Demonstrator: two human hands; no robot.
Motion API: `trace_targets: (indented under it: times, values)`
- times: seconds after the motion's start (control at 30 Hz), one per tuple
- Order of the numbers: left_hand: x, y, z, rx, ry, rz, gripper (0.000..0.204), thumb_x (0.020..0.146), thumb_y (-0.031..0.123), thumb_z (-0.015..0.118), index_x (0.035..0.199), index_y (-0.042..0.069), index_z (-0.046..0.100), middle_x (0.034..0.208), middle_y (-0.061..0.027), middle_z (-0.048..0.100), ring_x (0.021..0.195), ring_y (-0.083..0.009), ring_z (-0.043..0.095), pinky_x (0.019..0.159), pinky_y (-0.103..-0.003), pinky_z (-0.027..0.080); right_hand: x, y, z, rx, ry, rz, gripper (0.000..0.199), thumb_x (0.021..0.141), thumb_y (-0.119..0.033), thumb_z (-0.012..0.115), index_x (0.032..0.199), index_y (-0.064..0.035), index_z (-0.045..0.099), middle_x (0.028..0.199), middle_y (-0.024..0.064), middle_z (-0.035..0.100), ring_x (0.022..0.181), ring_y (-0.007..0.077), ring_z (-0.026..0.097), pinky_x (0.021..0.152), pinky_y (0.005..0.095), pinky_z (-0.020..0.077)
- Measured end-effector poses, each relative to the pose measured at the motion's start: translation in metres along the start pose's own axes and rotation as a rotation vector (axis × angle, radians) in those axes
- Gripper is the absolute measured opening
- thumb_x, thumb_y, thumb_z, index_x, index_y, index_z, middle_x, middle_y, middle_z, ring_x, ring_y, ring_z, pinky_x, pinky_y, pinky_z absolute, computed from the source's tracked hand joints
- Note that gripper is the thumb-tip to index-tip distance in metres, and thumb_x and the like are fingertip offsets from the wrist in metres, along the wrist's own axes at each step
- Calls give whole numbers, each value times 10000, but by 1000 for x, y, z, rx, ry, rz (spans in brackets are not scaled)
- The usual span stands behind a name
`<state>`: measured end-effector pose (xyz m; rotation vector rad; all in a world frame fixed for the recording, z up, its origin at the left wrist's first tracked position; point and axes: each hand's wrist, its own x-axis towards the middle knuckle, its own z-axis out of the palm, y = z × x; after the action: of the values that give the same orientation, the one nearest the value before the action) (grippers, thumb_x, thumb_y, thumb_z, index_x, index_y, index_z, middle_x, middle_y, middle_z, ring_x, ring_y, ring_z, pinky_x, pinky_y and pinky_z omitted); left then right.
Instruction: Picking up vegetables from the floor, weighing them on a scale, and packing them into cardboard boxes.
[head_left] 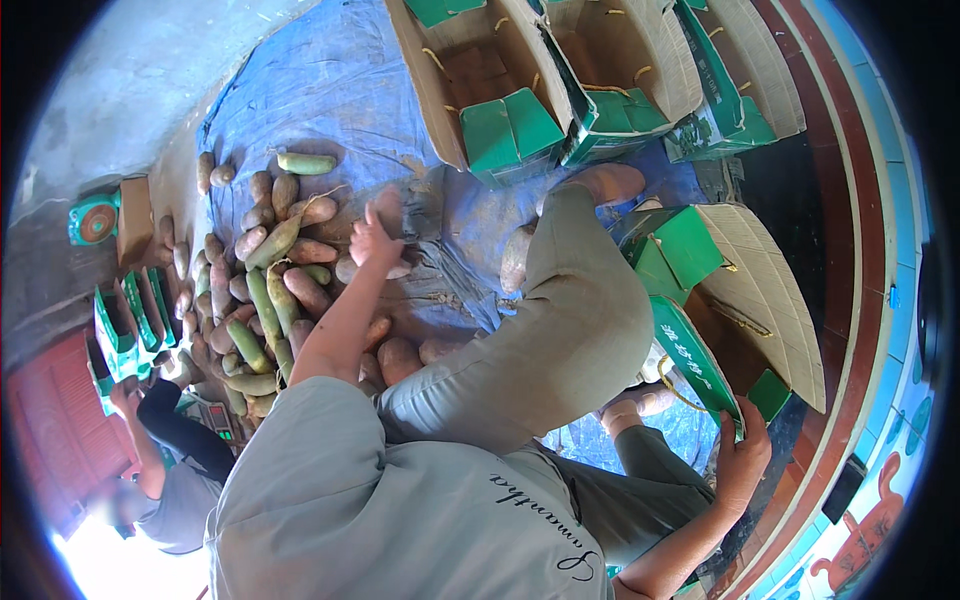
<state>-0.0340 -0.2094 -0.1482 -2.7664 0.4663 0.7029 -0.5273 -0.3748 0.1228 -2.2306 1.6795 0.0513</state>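
My left hand (374, 240) is closed round a thick reddish-brown sweet potato (389, 208), which stands out past my fingers above the pile's right side. Under and beside it lies the pile of sweet potatoes (307, 290) and long green radishes (262, 300). To the right, my right hand (743, 458) grips the near upper edge of a green cardboard box (688, 345). That box gapes upward, its flaps folded out and a yellow rope handle (680, 388) hanging on its side. Part of its inside is hidden by the walls.
Several more cardboard boxes (510, 130) stand along the far edge of the blue tarp (330, 90). My bent knee (590, 290) lies between pile and box. At lower left a co-worker (180, 500) handles green boxes (125, 320). A green round device (93, 221) stands by the wall.
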Motion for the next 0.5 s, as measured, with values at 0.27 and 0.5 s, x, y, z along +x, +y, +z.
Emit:
trace_targets:
  times: [0.27,0.5]
  values:
    - [-10,12,42,188,260,449,764,733,154,624,1413,234,284,1442,-95,266,1291,-323,314,1008,-449,312,-2,1,2,2,24,-1,226,816,-104,631,1032,-38,614,936,160,644,870,326,630,746,365,482]
    - [-57,141,66,123,-73,1024,787,713,302,679,1402,193,315,1403,-146,335,1354,-303,221,1048,-501,276,1,2,5,-20,11,44,233,792,-68,642,1019,-21,614,973,148,650,890,303,642,756,367,496]
